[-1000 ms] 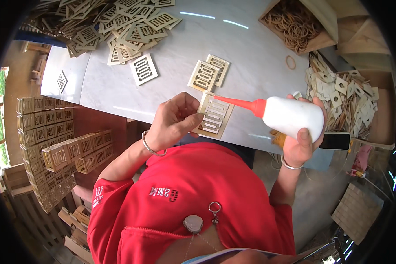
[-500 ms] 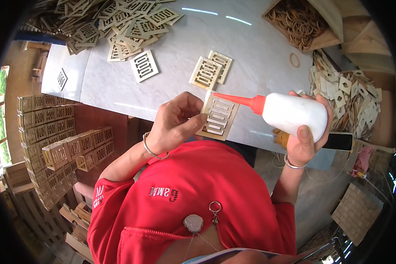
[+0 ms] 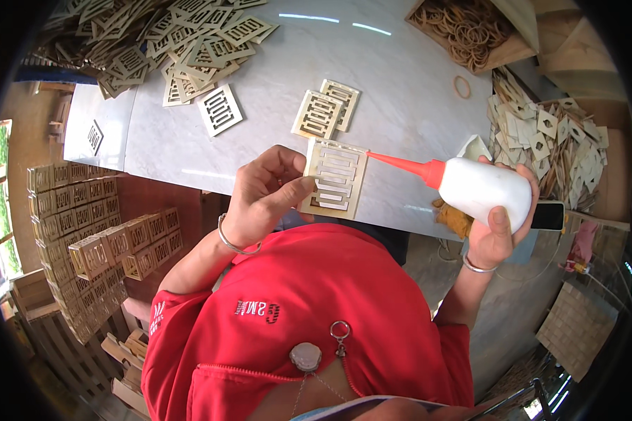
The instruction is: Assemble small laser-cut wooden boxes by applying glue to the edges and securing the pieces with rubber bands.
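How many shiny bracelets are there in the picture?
2. The left bracelet is worn just behind the left hand, which holds a slotted wooden panel; the right bracelet just behind the right hand, which holds a white bottle. No others show.

The bottle (image 3: 486, 193) is plain white with an orange-red nozzle (image 3: 413, 168), beside a pale tan wood panel (image 3: 336, 181) cut through with a pattern of repeating slots, the same pattern that runs across the beige pile of panels (image 3: 207, 52). The table (image 3: 407, 84) is whitish grey with faint marble-like veining, while the shirt (image 3: 316, 277) is bright red with small white and black lettering. Around these show tan-brown rubber bands (image 3: 467, 34), a mustard-yellow cloth (image 3: 454, 219), a black phone (image 3: 549, 216) and cream chips (image 3: 551, 151) with dark holes.
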A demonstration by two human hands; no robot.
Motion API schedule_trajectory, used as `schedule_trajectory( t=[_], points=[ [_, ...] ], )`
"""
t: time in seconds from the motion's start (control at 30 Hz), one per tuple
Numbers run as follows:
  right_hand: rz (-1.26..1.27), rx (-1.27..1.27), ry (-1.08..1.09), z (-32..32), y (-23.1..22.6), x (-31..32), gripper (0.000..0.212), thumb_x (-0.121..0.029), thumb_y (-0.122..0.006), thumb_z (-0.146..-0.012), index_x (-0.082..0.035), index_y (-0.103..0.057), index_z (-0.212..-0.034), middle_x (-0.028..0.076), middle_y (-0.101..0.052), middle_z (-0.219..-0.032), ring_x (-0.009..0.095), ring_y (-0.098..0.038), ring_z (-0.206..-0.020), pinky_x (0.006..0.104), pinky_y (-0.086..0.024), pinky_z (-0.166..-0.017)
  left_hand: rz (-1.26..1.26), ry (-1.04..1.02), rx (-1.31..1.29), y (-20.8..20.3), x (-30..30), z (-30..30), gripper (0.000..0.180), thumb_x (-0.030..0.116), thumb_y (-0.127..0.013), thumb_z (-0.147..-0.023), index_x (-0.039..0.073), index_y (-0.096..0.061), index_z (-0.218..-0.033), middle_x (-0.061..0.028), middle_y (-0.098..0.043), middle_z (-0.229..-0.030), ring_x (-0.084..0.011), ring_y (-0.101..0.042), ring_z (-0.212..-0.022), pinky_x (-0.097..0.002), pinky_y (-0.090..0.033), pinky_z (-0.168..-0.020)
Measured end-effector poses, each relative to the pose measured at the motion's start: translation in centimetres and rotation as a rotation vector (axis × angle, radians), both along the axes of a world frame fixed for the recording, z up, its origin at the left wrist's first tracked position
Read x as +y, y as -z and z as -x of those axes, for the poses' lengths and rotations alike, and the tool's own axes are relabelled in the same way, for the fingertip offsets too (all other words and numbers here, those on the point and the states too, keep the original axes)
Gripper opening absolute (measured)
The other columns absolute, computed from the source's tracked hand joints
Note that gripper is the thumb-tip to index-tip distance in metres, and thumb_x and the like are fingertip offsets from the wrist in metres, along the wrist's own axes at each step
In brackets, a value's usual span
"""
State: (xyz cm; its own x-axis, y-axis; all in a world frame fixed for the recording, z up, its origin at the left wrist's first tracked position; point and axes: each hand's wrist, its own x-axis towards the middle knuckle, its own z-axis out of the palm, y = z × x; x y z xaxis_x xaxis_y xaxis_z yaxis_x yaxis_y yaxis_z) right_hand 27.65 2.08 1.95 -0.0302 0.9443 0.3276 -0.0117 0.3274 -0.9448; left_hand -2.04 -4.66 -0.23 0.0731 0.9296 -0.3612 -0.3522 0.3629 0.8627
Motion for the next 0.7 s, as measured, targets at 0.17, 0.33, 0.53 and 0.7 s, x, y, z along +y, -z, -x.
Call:
schedule_trajectory(
  t=[0.17, 0.33, 0.53, 0.7],
  points=[
    [0.074, 0.139, 0.011, -0.5, 1.2, 0.1, 0.069, -0.027, -0.065, -0.076, 0.003, -0.036, -0.131, 0.022, -0.054, -0.112, 0.042, -0.052, -0.11, 0.0504, -0.037, -0.098, 0.023, -0.01, -0.144, 0.9, -0.1, 0.1, 0.01, 0.002, -0.054, -0.088, -0.004, -0.051, -0.096, -0.0102, -0.06, -0.086, -0.0139, -0.061, -0.069, -0.0267, -0.056, -0.057],
    [0.168, 0.268, 0.095, 0.2, 1.6, 0.4, 0.067, -0.028, -0.066, -0.074, 0.003, -0.04, -0.128, 0.02, -0.055, -0.108, 0.042, -0.056, -0.102, 0.0504, -0.041, -0.095, 0.038, -0.008, -0.244, 1.0, 0.0, -0.1, 0.009, 0.002, -0.053, -0.089, -0.003, -0.051, -0.096, -0.0106, -0.06, -0.087, -0.0159, -0.062, -0.07, -0.027, -0.056, -0.057],
    [0.199, 0.307, 0.055, -0.1, 2.0, 0.2, 0.067, -0.027, -0.066, -0.074, 0.003, -0.04, -0.128, 0.02, -0.056, -0.108, 0.042, -0.055, -0.103, 0.0508, -0.04, -0.095, 0.042, -0.004, -0.298, 1.2, 0.1, 0.2, 0.009, 0.004, -0.052, -0.09, -0.002, -0.051, -0.097, -0.0111, -0.06, -0.088, -0.017, -0.063, -0.072, -0.0285, -0.055, -0.057],
    [0.157, 0.292, -0.007, -0.6, 2.3, -0.1, 0.068, -0.028, -0.067, -0.074, 0.002, -0.039, -0.128, 0.019, -0.056, -0.109, 0.039, -0.056, -0.103, 0.0516, -0.041, -0.096, 0.051, -0.008, -0.301, 1.3, 0.3, 0.2, 0.009, 0.004, -0.052, -0.09, -0.002, -0.052, -0.097, -0.0119, -0.061, -0.088, -0.0171, -0.063, -0.072, -0.0284, -0.055, -0.057]
  ],
)
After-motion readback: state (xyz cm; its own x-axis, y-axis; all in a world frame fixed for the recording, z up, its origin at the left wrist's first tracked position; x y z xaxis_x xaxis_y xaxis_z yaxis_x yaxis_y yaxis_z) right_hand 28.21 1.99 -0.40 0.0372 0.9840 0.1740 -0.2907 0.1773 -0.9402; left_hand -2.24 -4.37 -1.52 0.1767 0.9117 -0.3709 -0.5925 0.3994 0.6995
